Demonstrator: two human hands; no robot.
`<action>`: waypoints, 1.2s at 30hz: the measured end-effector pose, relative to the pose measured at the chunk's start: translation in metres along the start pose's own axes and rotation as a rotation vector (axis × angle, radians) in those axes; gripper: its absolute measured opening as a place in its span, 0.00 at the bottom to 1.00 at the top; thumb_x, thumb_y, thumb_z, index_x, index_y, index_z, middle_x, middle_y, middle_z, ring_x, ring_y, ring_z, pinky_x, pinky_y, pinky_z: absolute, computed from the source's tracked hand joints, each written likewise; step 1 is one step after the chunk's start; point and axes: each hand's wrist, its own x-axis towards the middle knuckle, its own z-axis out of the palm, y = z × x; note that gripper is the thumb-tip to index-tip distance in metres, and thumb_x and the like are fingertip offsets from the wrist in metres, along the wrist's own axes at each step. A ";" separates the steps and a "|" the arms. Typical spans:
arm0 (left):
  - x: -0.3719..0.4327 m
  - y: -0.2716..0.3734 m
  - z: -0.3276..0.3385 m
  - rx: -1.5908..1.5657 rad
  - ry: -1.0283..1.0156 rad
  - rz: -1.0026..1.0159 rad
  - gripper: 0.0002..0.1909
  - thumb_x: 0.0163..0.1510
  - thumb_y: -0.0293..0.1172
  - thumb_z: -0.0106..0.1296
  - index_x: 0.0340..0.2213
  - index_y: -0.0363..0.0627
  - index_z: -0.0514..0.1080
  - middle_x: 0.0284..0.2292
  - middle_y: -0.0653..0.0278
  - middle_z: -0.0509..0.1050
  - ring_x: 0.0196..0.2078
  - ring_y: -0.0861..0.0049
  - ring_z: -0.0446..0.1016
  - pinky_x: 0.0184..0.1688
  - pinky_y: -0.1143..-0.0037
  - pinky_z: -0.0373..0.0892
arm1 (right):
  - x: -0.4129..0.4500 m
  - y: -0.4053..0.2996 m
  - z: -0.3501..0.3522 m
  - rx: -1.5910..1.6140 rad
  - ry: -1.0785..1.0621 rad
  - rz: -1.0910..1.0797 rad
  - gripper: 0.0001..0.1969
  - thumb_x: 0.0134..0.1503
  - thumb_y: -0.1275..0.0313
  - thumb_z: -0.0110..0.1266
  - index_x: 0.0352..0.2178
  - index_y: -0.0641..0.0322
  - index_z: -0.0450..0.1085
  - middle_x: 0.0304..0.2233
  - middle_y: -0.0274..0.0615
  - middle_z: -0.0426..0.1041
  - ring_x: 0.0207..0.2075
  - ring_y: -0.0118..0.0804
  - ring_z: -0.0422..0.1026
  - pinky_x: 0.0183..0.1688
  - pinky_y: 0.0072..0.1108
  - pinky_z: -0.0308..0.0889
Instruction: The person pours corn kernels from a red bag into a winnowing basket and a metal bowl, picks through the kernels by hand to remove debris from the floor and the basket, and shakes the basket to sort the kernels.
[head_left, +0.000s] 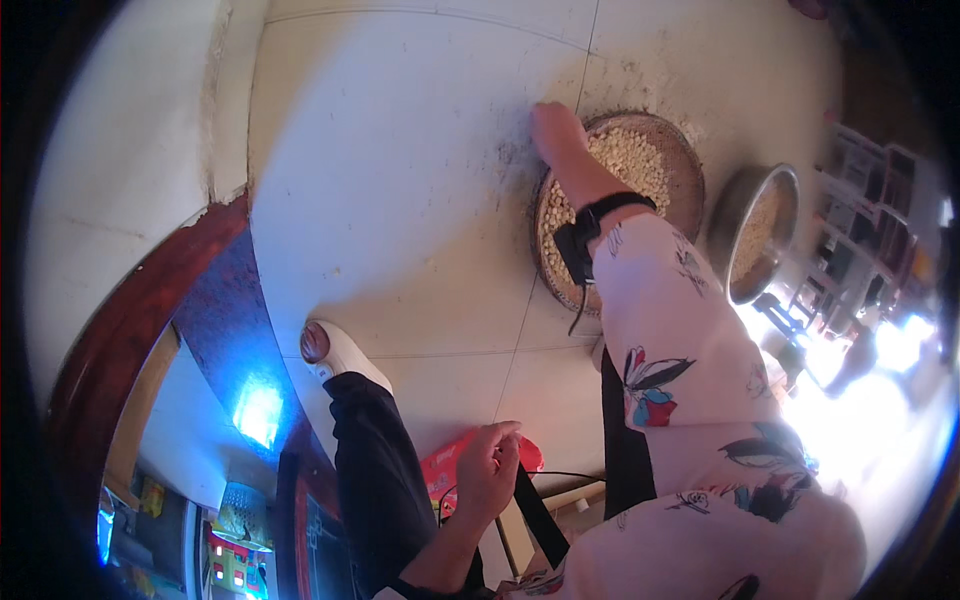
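A round woven basket (686, 172) holding many small pale pieces, perhaps nuts or beans, rests on the tiled floor. My right hand (556, 127) reaches over its upper left rim, the fingers curled downward; whether anything is in them cannot be told. A black strap with a small device and a cable circles that wrist, over the basket. My left hand (489, 469) is raised near my lap with bent fingers, the thumb close to the fingertips; what may be between them is too small to tell. Behind it lies a red packet (442, 465) bearing writing.
Right of the basket stands a metal basin (724, 225) with pale grains inside. My white shoe (349, 356) is on the floor at the left, near a dark red door frame (150, 300). A perforated basket (244, 517) is at the lower left. Strong glare covers the right side.
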 end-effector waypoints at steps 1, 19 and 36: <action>0.001 0.001 -0.003 -0.007 0.013 -0.002 0.09 0.46 0.26 0.41 0.32 0.41 0.65 0.25 0.62 0.68 0.25 0.78 0.67 0.24 0.82 0.63 | -0.008 -0.002 0.001 -0.016 0.001 -0.018 0.11 0.45 0.74 0.44 0.34 0.62 0.64 0.37 0.47 0.63 0.40 0.44 0.64 0.36 0.28 0.65; 0.006 0.058 -0.047 0.075 0.190 -0.047 0.06 0.39 0.21 0.40 0.24 0.35 0.65 0.23 0.61 0.66 0.26 0.77 0.65 0.29 0.81 0.62 | 0.088 0.207 -0.036 0.251 0.366 0.195 0.07 0.38 0.69 0.51 0.23 0.56 0.70 0.20 0.34 0.71 0.21 0.28 0.69 0.26 0.20 0.64; 0.021 0.053 -0.009 -0.005 0.197 -0.060 0.07 0.40 0.22 0.40 0.25 0.36 0.65 0.22 0.60 0.65 0.25 0.76 0.64 0.29 0.80 0.61 | 0.095 0.198 -0.034 0.244 0.361 0.114 0.07 0.36 0.71 0.53 0.22 0.59 0.69 0.18 0.36 0.70 0.20 0.25 0.69 0.23 0.17 0.64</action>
